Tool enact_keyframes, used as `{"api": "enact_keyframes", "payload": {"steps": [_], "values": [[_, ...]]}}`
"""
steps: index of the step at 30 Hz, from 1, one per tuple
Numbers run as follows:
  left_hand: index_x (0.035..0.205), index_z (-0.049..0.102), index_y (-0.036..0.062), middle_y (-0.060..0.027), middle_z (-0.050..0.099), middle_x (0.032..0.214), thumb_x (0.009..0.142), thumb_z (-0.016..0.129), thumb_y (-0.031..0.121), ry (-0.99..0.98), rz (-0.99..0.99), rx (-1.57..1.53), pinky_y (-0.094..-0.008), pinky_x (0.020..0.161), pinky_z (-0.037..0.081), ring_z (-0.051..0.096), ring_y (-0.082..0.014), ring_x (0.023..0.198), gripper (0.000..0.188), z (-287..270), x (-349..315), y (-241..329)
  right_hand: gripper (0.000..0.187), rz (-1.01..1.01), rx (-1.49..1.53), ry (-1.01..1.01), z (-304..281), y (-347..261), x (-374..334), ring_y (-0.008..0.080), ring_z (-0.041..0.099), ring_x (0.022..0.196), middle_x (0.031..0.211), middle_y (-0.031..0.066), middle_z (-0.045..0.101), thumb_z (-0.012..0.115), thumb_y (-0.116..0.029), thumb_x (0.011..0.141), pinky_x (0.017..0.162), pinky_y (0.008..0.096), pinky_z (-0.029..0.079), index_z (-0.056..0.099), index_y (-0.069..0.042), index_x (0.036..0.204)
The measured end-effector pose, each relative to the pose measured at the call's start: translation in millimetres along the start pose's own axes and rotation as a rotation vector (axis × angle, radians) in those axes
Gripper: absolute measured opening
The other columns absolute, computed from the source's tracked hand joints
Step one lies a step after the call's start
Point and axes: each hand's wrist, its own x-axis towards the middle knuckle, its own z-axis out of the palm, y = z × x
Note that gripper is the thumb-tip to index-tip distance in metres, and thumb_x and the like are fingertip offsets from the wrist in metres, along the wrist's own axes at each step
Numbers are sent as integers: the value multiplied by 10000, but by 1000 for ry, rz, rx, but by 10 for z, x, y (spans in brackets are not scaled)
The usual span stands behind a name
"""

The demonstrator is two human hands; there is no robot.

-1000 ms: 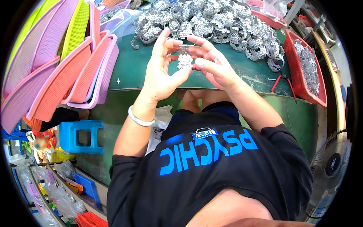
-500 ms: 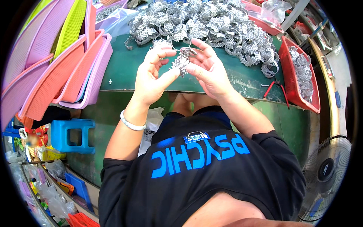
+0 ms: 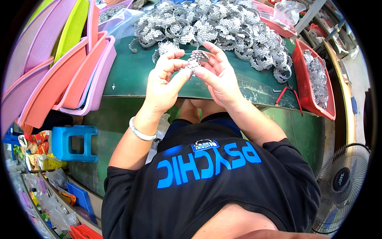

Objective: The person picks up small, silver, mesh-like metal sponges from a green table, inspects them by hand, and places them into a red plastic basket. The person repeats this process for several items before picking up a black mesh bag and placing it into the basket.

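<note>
Between my two hands is a curled silvery strip [image 3: 194, 63] of small linked plates, held above the near edge of the green table [image 3: 131, 79]. My left hand [image 3: 165, 81] pinches its left side with thumb and fingers. From the other side my right hand [image 3: 219, 77] grips it, thumb in front and fingers curved behind. Part of the strip is hidden by the fingertips. Just beyond my hands lies a large heap of similar silvery strips [image 3: 223, 28], many of them curled into loops.
A red basket [image 3: 330, 103] with more silvery pieces stands at the table's right edge, beside red-handled pliers [image 3: 292, 89]. Stacked plastic baskets [image 3: 59, 87] crowd the left. A blue stool [image 3: 73, 155] stands on the floor at left, a fan [image 3: 340, 179] at lower right.
My left fingers have closed in nearer to the strip, and the strip has turned slightly between my hands. The whole view has shifted a little.
</note>
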Motion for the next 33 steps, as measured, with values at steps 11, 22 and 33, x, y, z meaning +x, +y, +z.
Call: {"api": "enact_keyframes", "payload": {"steps": [11, 22, 33], "values": [[880, 634, 49, -137, 486, 1137, 770, 627, 23, 14, 328, 571, -327, 813, 434, 488, -258, 1043, 114, -8, 39, 52, 775, -76, -96, -78, -27, -27, 32, 198, 401, 1156, 1305, 136, 364, 678, 1, 732, 938, 330, 395, 217, -55, 1352], [833, 645, 57, -156, 503, 1132, 700, 676, 40, 41, 617, 926, -363, 846, 418, 485, -310, 1044, 137, -43, 8, 119, 827, -304, -324, -175, -59, -12, 55, 210, 355, 1241, 1360, 117, 362, 672, 42, 706, 935, 344, 378, 201, -91, 1372], [870, 663, 70, -155, 500, 1157, 719, 682, 29, 43, 668, 990, -342, 819, 433, 495, -289, 1065, 158, -93, -70, 144, 823, -393, -463, -203, -12, -13, 22, 213, 352, 1262, 1356, 123, 371, 662, 61, 703, 936, 339, 381, 209, -97, 1372]]}}
